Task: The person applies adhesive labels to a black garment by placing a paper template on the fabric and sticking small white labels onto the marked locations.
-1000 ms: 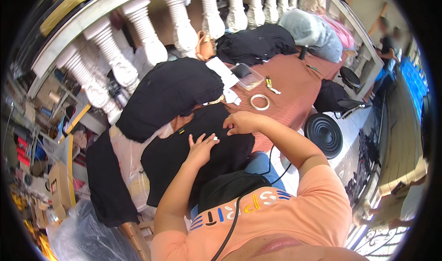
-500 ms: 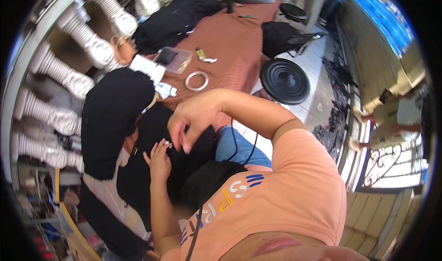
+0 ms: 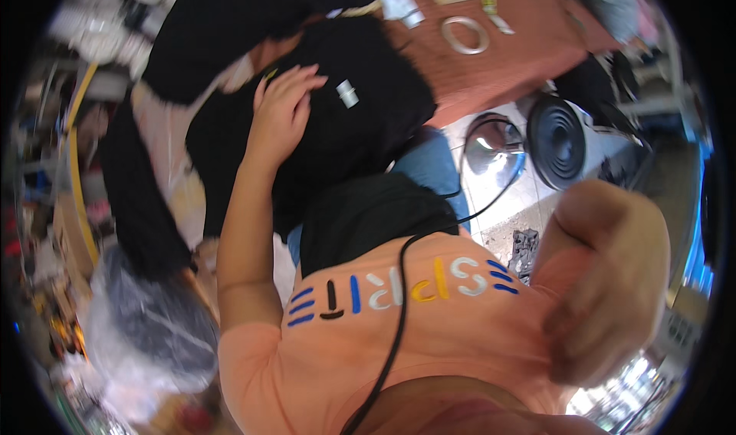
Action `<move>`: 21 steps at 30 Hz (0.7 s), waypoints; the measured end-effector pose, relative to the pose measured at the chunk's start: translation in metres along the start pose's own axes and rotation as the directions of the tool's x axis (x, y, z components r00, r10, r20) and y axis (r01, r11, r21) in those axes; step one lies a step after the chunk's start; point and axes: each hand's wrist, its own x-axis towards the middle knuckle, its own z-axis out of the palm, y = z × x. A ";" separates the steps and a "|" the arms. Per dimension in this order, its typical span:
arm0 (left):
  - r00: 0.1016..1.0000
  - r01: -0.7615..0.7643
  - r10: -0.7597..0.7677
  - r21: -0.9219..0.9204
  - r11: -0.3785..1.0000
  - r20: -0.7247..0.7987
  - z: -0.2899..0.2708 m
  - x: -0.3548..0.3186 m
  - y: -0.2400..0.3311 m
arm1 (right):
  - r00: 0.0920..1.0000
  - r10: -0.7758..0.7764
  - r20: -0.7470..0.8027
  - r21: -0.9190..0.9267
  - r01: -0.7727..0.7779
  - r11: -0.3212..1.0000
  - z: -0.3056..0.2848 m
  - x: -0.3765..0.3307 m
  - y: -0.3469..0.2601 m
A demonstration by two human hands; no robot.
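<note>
Black fabric (image 3: 360, 140) that looks like a garment lies across the table edge in front of me. My left hand (image 3: 284, 113) rests palm down on it, fingers stretched out and holding nothing. Just right of those fingers sits a small white label (image 3: 347, 94) on the cloth. Raised at the right, close to my shoulder, is my right hand (image 3: 602, 312); motion blurs it, and its fingers cannot be made out.
A brown cloth-covered table (image 3: 506, 71) carries a white ring (image 3: 464, 35) and white tags (image 3: 401, 7). More black garments (image 3: 222, 29) lie far left. A clear plastic bag (image 3: 153, 320) stands at left. A round black stool (image 3: 557, 142) is on the floor at right.
My right hand has swung from above the black cloth back to the right, near my shoulder. The left hand stays on the cloth. The view has turned, and the white label shows plainly.
</note>
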 end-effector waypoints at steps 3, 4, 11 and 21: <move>0.998 0.057 -0.056 0.014 0.998 -0.030 -0.010 -0.012 -0.011 | 0.999 -0.009 -0.037 -0.150 0.004 0.989 0.009 -0.004 0.020; 0.997 0.075 -0.075 0.018 0.997 -0.033 -0.010 -0.020 -0.014 | 0.994 0.104 -0.042 -0.059 -0.106 0.993 0.010 -0.011 0.033; 0.997 0.080 -0.081 0.065 0.995 0.008 0.025 -0.037 -0.006 | 0.337 0.743 -0.578 -0.034 -0.920 0.391 0.064 -0.080 0.166; 0.997 0.000 -0.003 0.035 0.999 0.071 0.048 -0.027 -0.010 | 0.059 0.774 -0.631 0.083 -0.986 0.143 0.105 -0.123 0.233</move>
